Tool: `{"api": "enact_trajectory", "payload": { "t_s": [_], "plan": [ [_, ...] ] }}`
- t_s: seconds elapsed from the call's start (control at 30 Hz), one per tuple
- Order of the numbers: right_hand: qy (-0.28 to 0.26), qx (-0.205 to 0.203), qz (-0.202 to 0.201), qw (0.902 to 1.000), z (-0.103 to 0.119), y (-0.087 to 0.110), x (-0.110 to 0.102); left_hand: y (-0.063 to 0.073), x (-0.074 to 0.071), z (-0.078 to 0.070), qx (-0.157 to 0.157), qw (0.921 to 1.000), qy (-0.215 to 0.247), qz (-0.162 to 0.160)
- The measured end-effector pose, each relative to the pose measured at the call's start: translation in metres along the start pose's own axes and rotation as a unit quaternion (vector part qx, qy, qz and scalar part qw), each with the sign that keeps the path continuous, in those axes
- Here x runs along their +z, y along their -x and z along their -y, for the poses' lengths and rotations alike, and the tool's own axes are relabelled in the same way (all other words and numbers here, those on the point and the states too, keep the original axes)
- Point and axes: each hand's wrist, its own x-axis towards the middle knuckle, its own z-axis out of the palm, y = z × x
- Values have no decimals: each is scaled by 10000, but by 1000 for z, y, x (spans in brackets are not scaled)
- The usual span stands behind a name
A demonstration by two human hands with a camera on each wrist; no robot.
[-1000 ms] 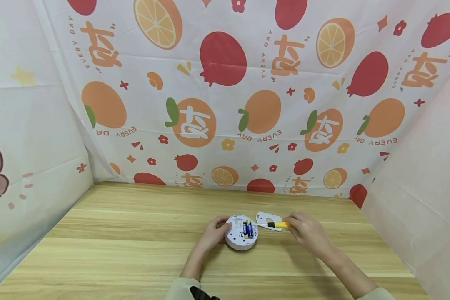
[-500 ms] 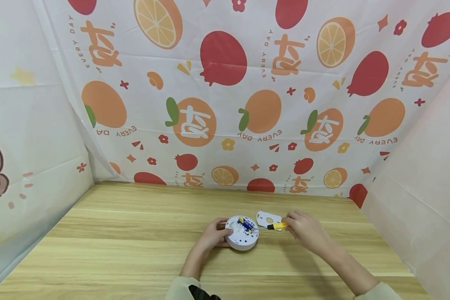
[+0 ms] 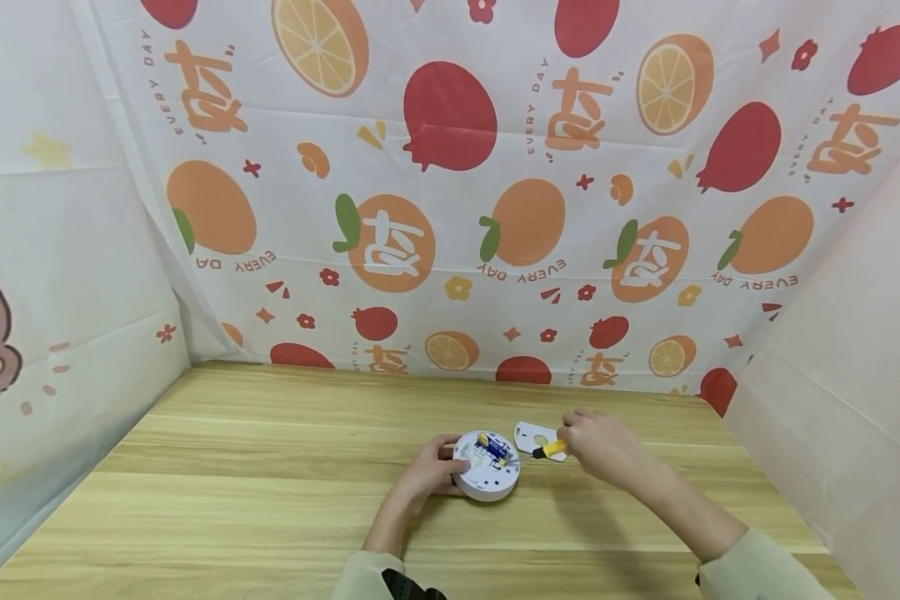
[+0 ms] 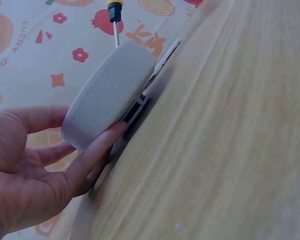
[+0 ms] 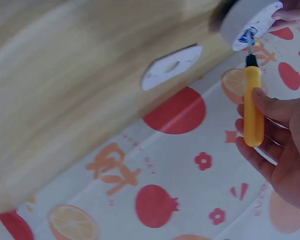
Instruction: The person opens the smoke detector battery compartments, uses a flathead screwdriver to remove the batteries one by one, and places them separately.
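A round white smoke detector (image 3: 487, 490) is tilted just above the table, with its open underside facing up. My left hand (image 3: 429, 471) grips its left edge, thumb on the face and fingers beneath, as the left wrist view also shows. A blue and yellow battery (image 3: 493, 448) lies in the detector's recess, slanted. My right hand (image 3: 600, 443) holds a screwdriver (image 5: 253, 105) by its yellow handle, thumb on one side and fingers on the other. The screwdriver's metal tip reaches into the recess by the battery; exact contact is too small to tell.
A flat white mounting plate (image 3: 529, 435) with a central hole lies on the wooden table (image 3: 270, 483), behind and right of the detector. Fruit-patterned cloth (image 3: 450, 225) rises at the table's back edge, and pale cloths hang on both sides.
The battery has turned from standing nearly upright in the view to a slant, its yellow end now at upper left. My right hand and the screwdriver have shifted slightly left, the handle angled higher.
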Motion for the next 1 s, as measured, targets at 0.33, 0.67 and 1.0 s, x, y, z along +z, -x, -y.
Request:
{"api": "enact_trajectory", "payload": {
  "t_s": [0.33, 0.67, 1.0],
  "plan": [
    [1233, -128, 918, 9880, 21, -37, -38, -1, 1, -3, -102, 9999, 16, -26],
    [1614, -101, 1209, 9794, 35, -49, -45, 0, 4, -2, -112, 9999, 80, -33],
    [1928, 10, 1203, 9738, 56, -60, -50, 1, 4, -2, -89, 9999, 65, -92]
  ]
}}
